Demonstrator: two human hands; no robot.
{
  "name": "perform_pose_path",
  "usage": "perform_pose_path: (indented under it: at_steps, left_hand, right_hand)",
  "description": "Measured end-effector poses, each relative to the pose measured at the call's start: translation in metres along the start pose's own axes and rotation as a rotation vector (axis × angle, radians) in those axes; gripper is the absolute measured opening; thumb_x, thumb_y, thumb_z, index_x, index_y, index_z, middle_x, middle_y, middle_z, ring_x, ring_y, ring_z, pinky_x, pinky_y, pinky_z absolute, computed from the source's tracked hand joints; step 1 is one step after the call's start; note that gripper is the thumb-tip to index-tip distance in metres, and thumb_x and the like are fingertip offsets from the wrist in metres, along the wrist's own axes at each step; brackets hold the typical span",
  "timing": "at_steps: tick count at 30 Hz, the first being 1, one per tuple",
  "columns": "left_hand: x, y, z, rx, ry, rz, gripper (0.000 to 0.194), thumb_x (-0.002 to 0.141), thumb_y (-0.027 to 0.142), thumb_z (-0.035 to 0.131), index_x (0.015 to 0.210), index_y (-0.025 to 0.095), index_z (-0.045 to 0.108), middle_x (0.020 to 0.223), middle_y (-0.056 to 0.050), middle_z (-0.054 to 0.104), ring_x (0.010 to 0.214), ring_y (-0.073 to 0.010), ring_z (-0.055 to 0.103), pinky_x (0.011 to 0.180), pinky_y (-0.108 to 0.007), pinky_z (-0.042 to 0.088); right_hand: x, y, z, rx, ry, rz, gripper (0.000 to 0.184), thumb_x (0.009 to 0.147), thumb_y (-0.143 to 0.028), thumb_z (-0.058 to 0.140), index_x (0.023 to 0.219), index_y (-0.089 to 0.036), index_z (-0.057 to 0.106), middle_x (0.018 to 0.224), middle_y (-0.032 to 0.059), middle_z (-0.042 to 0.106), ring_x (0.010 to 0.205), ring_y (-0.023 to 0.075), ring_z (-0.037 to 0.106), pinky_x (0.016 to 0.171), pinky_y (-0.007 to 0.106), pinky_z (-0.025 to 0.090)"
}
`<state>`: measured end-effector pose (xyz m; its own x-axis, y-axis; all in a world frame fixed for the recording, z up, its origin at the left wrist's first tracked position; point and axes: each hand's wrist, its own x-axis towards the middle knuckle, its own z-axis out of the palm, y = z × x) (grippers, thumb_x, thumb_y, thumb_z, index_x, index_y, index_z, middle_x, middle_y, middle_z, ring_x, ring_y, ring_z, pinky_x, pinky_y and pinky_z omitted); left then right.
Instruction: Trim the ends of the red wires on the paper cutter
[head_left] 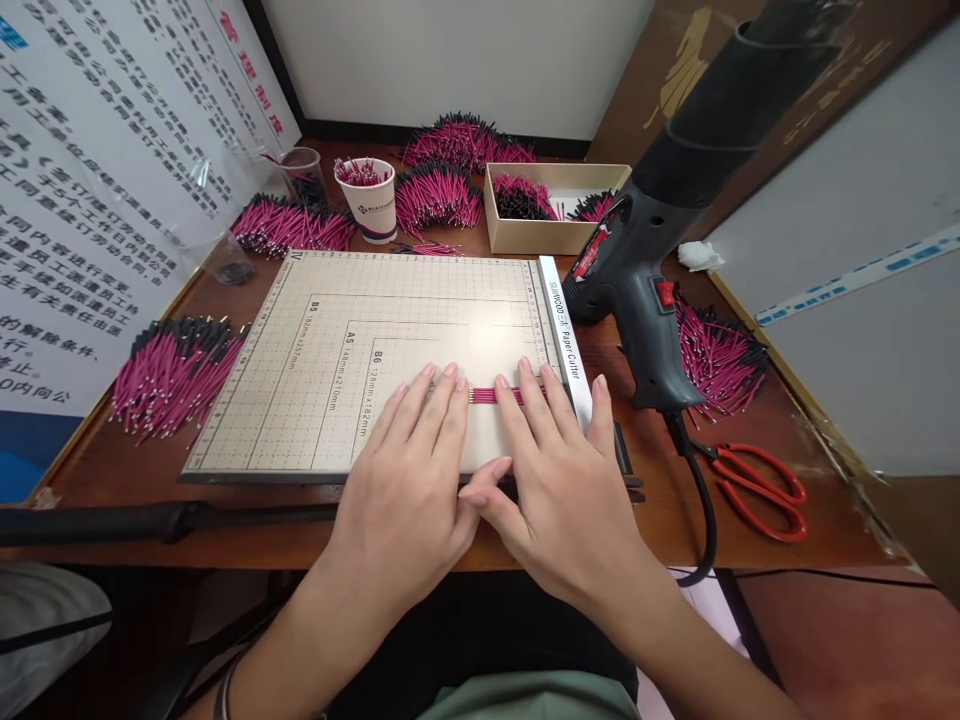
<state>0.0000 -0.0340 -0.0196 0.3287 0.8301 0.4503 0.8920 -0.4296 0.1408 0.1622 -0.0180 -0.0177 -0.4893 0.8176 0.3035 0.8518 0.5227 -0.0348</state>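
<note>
Slim pink wires [486, 396] lie side by side in a flat row, metal tips [471, 396] leftward. Beneath them, the beige paper cutter [442, 275], grid-printed, lies flat.

The surface [840, 500] is wood with a glossy sheen. The cutter board [420, 300] is smooth, throwing back a bright glare, its side strip [566, 335] metallic-looking. The wires [484, 396] wear smooth, plastic-looking sleeves with shiny metal tips. The heat gun [649, 255] is mostly matt dark plastic, the scissors' handles [799, 489] smooth plastic, the printed cup [375, 215] matt paper, the tumbler [304, 162] clear, glossy plastic
</note>
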Motion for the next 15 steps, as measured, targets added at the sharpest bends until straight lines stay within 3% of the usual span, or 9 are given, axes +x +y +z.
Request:
perform_pose_path:
  at_steps: [7,15]
  left_hand:
    - [0.0016,-0.0025,-0.0045,-0.044,-0.037,0.002,0.049,0.106,0.03,0.043,0.134,-0.004,0.064,0.142,-0.019,0.063,0.133,-0.0422,0.058,0.106,-0.059,0.053]
    - [0.0015,-0.0061,-0.0044,-0.063,-0.049,-0.017,0.052,0.107,0.033,0.041,0.137,-0.005,0.061,0.145,-0.019,0.061,0.135,-0.0419,0.056,0.108,-0.06,0.053]
  right_hand:
    - [0.0,-0.0016,0.001,0.007,0.008,0.011,0.092,0.104,-0.067,0.006,0.149,-0.002,0.054,0.156,0.0245,0.045,0.147,0.0411,0.044,0.121,0.065,0.021]
    - [0.0005,-0.0021,0.0002,0.006,0.005,0.012,0.092,0.105,-0.066,0.005,0.149,-0.002,0.053,0.156,0.0244,0.046,0.146,0.0416,0.045,0.12,0.066,0.022]
